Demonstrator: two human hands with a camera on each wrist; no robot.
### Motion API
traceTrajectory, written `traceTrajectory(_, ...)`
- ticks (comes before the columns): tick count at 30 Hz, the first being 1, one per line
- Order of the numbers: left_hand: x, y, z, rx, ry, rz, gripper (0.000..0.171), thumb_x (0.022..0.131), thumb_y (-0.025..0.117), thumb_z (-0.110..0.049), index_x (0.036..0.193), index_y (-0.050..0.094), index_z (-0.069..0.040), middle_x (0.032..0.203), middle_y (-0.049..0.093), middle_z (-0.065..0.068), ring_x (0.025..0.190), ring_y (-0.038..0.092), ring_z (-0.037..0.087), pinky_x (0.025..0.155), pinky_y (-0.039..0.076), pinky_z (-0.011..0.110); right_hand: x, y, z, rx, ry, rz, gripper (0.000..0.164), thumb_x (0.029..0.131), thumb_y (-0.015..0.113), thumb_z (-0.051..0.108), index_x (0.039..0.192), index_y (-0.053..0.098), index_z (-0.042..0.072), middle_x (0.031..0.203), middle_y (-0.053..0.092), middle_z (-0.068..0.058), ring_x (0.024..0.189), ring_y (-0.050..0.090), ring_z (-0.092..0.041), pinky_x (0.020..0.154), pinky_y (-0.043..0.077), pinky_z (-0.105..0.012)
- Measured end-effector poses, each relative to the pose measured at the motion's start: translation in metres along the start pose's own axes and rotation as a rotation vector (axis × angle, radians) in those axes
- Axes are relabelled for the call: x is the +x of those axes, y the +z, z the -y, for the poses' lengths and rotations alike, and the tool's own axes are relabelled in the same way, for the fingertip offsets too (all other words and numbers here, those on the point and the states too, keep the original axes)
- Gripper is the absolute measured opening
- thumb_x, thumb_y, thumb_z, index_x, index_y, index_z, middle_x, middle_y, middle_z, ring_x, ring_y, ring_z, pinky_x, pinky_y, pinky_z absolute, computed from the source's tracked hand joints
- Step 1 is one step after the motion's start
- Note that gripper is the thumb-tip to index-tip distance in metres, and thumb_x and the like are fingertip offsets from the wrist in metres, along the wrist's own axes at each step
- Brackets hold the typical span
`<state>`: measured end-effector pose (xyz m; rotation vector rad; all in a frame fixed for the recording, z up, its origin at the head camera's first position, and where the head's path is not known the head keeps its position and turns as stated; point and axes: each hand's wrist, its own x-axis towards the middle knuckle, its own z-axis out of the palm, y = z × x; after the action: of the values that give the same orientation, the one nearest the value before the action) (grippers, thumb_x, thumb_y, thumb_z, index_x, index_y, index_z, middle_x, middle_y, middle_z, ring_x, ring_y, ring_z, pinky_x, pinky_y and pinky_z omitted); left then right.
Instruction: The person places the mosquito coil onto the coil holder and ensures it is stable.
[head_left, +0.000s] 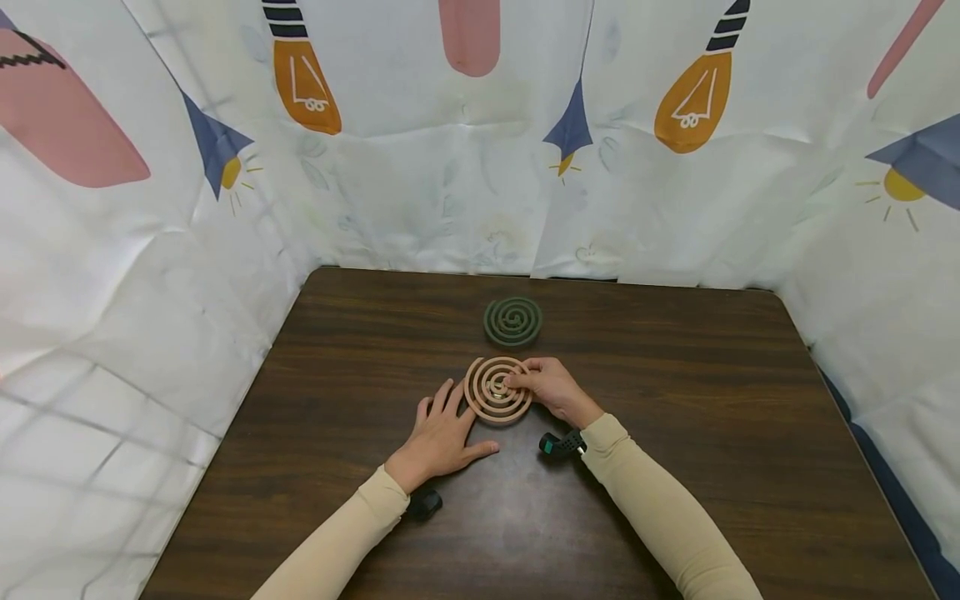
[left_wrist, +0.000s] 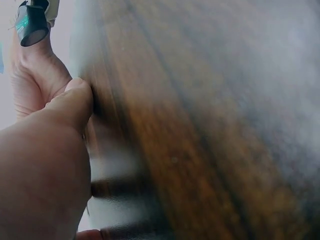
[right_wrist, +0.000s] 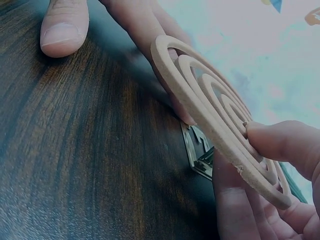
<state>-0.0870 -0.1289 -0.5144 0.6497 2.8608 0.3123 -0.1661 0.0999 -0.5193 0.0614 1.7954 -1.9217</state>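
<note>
A tan mosquito coil (head_left: 495,406) is pinched at its right part by my right hand (head_left: 553,388), thumb (right_wrist: 285,142) on top near its centre and fingers beneath. In the right wrist view the coil slants above the table. Under it lies a small metal coil stand (right_wrist: 192,150), mostly hidden by the coil and fingers. My left hand (head_left: 437,439) rests on the table with fingers spread, its fingertips at the coil's left edge; whether they touch the coil or the stand I cannot tell. In the left wrist view its thumb (left_wrist: 75,105) lies out along the tabletop.
Just behind the tan coil lies a dark green mosquito coil (head_left: 512,322), apparently thick or stacked. The brown wooden table (head_left: 675,375) is bordered at the back and sides by white printed cloth (head_left: 480,200). Black straps with cameras (head_left: 562,444) sit at both wrists.
</note>
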Motion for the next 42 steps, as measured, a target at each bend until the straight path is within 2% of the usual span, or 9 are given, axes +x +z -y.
traceTrajectory(9,-0.002,0.001,0.002,0.003,-0.007,0.01,0.089,0.093,0.054,-0.074,0.162,0.035,-0.021,0.165,0.024,0.018,0.151,0.017,0.043,0.109,0.027,0.065,-0.001,0.001,-0.001,-0.009,-0.002,0.019,0.022,0.095,0.074,0.006,0.11,0.065,-0.007,0.098,0.07,-0.016,0.083,0.071,-0.019,0.072,0.058,-0.03)
traceTrajectory(20,-0.005,-0.002,0.004,0.04,0.002,0.052,0.089,0.094,0.05,-0.075,0.164,0.03,-0.024,0.167,0.018,0.016,0.152,0.014,0.042,0.112,0.024,0.064,-0.002,0.002,0.0,-0.016,0.015,0.018,0.026,0.095,0.074,0.007,0.115,0.066,-0.008,0.099,0.071,-0.015,0.084,0.072,-0.019,0.073,0.059,-0.031)
traceTrajectory(31,-0.007,-0.001,0.007,0.04,0.001,0.052,0.09,0.093,0.047,-0.078,0.164,0.028,-0.027,0.169,0.016,0.012,0.153,0.011,0.042,0.111,0.024,0.066,-0.004,0.003,0.001,-0.027,0.007,0.025,0.023,0.094,0.075,0.008,0.109,0.068,-0.007,0.096,0.071,-0.015,0.081,0.071,-0.019,0.072,0.059,-0.031)
traceTrajectory(42,-0.011,-0.005,0.01,0.023,0.005,0.056,0.085,0.094,0.05,-0.075,0.163,0.034,-0.028,0.169,0.015,0.013,0.153,0.009,0.043,0.111,0.025,0.066,-0.005,0.0,0.002,-0.057,-0.003,0.019,0.026,0.094,0.076,0.011,0.11,0.067,-0.008,0.094,0.071,-0.016,0.078,0.071,-0.019,0.07,0.058,-0.031)
